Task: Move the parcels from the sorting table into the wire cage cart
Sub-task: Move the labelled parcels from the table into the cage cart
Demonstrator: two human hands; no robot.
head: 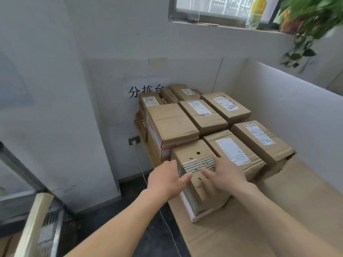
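Brown cardboard parcel with striped tape point(193, 154) on the brown card-covered bench point(241, 238), at its left edge. Grasping step: left grip point(168, 178) spread against the parcel's left side, right grip point(225, 171) spread flat on top. Next: squeezing both sides, lifting clear.

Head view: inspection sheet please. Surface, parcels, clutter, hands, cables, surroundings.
Surface: sorting table, cardboard-covered.
Job's things: brown parcels packed at the far end, some stacked; striped-tape parcel nearest. Wire grid lower left, possibly the cart, blurred.
Clutter: nothing seen.
Hands: left hand at the striped-tape parcel's left side, grip unclear; right hand flat on its top, fingers straight.
Cables: white cable from wall socket down across the floor.
Surroundings: white walls, wall sign, window sill with bottle and plant.
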